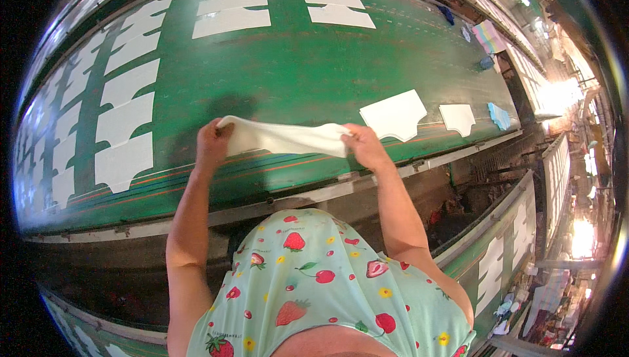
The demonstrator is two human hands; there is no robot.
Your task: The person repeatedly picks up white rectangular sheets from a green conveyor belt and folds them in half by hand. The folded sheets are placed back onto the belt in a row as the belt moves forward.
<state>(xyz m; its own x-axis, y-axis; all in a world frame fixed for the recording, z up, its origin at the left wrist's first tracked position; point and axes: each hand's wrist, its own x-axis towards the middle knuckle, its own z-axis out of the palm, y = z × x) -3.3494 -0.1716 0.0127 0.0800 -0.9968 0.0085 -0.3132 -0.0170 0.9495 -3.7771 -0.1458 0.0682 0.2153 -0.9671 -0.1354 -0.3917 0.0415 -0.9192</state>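
Note:
A white cut fabric piece (282,137) hangs stretched between my two hands above the near edge of the green table (282,75). My left hand (213,142) is closed on its left end, and my right hand (363,145) pinches its right end. To the right of my right hand lies a stack of white fabric pieces (395,116), with a smaller white stack (457,118) beyond it. Left of my left hand, a column of flat white pieces (124,127) with curved cutouts lies on the table.
More white panels (232,8) and another group (334,1) lie along the far side. At the right end are a blue cloth (498,116), a small blue container (486,62) and a striped cloth (489,37). A second green table (478,252) with white pieces stands behind at right.

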